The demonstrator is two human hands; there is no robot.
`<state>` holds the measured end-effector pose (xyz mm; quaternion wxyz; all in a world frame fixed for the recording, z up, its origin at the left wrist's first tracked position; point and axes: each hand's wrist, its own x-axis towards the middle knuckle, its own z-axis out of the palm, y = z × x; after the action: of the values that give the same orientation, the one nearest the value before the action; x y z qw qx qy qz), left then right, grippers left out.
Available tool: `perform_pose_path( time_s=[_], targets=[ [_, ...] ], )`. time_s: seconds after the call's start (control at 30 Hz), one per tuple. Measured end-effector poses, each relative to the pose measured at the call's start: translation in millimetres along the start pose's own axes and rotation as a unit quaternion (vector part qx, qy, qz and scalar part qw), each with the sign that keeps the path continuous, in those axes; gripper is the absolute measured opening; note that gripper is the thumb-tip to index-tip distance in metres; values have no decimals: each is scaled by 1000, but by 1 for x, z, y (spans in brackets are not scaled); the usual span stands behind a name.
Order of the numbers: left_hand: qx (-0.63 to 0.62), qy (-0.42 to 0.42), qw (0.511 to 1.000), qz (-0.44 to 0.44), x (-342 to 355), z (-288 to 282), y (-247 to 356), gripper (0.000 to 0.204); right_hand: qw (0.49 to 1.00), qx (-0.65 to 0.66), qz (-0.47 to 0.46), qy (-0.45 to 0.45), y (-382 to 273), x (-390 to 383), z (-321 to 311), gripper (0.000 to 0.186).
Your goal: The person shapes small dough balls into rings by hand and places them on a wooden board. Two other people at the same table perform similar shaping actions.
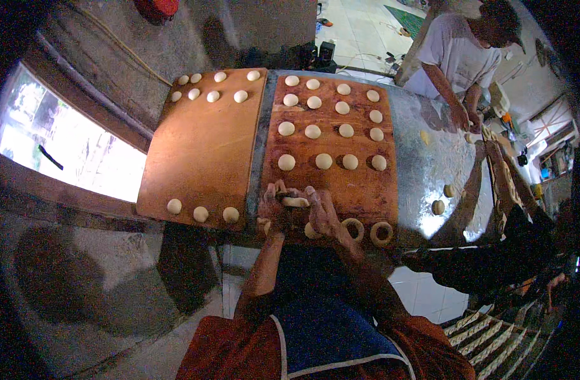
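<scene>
Both my hands are over the near edge of the reddish-brown board (305, 180). A piece of pale dough (295, 202) is held between them, its exact shape partly hidden by the fingers. My left hand (273, 204) curls round one end, and my right hand (323, 213) grips the other with the thumb up. Just right of my right hand lie two dough rings (381, 234) with open middles. Partly covered dough pieces show under my hands. Beyond them, rows of round dough balls (323, 161) sit on the board.
To the left, a lighter wooden board (198, 152) carries dough balls at its far and near ends. A floury metal tabletop (416, 145) holds a few dough pieces. Across it a person (457, 63) handles dough; another person's dark sleeve (492, 259) reaches in at right.
</scene>
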<state>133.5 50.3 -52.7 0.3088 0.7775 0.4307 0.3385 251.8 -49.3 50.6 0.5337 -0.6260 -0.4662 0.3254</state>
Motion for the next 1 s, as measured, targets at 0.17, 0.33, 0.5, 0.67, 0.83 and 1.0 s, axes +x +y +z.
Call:
perform_pose_path(
  time_s=[0.17, 0.33, 0.5, 0.67, 0.83, 1.0],
  targets=[
    [-165, -59, 982, -65, -4, 23, 1, 35, 989, 58, 30, -136, 36, 9, -16, 39],
    [-207, -64, 973, -77, -11, 24, 19, 35, 943, -189, -259, 87, 22, 2, -33, 28],
    [-202, -63, 975, -72, -10, 29, 39, 34, 556, -697, -422, 165, 17, -26, -49, 45],
    [-195, -114, 973, -41, -12, 55, 70, 34, 586, -713, -386, 17, 75, -63, -89, 41],
    [-161, -185, 969, 28, -24, 101, 112, 33, 483, -813, -312, 91, 106, -101, -131, 40],
    [-50, -222, 970, 90, -16, 118, 158, 33, 985, -63, 110, 114, 72, -95, -183, 39]
  ],
)
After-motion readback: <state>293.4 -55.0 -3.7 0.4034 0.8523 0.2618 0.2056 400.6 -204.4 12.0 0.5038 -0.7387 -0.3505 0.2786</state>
